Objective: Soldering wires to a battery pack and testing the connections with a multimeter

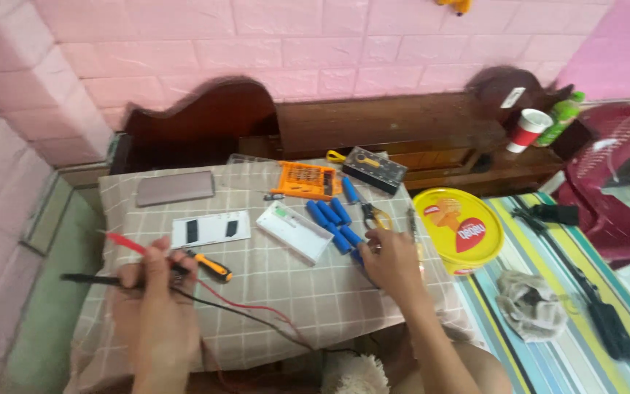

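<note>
Two probes sit clenched in my left hand (156, 286); my right hand (389, 263) pinches a blue cell (351, 237), and touching tips could short it.

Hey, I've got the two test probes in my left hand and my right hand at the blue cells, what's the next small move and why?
Probably lift the nearest blue cell clear: your right hand touches the row, and your left hand holds both probes.

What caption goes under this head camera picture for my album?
Left hand grips red and black probe leads; right hand touches blue cylindrical batteries on a checked cloth table.
</note>
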